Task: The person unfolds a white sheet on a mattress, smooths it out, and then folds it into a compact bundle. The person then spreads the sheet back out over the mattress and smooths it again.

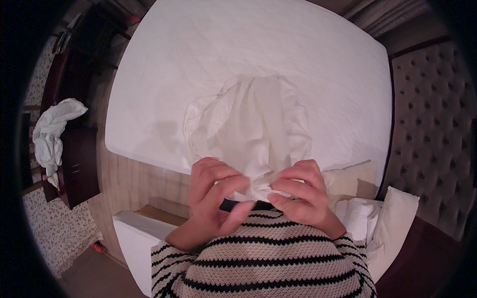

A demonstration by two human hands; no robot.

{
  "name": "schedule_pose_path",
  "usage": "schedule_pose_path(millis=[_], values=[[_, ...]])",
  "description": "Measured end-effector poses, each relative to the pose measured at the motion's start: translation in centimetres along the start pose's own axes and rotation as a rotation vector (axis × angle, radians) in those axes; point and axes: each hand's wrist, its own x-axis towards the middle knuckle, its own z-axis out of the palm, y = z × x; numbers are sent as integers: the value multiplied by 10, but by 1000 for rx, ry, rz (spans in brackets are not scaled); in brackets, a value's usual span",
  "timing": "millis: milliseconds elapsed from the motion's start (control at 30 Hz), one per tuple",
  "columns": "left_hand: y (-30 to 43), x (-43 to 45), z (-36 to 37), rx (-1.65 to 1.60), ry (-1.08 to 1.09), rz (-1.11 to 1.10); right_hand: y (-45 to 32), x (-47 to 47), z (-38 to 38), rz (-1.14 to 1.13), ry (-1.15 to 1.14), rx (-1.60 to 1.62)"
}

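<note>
A bunched white cloth (253, 119) is spread in loose folds from my waist onto the near part of a bed with a white sheet (238, 41). Its near edge is gathered into a crumpled knot of folds between my hands. My left hand (218, 193) holds the gathered edge under its curled fingers, its thumb set apart below them. On the other side, my right hand (303, 190) pinches the same edge between thumb and fingers. The two hands are a short distance apart, close in front of my striped sweater (275, 257). The fingers hide part of the gathered edge.
A tufted headboard (432, 123) stands right of the bed. Close by on the right are a cream pillow (393, 227) and folded white linen (354, 216). Another white-covered piece (138, 238) lies lower left. White bedding (52, 134) hangs over dark furniture (80, 164) across the wooden floor (126, 178).
</note>
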Motion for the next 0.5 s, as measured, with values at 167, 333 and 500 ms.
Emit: schedule_pose_path(millis=[167,333,500], values=[[1,0,7,-306,-252,-458,3,-5,3,-88,-22,-49],[4,-6,7,-893,-228,-821,3,-7,6,-117,-25,-52],[4,-8,8,-863,-77,-798,-2,-6,4,62,23,118]])
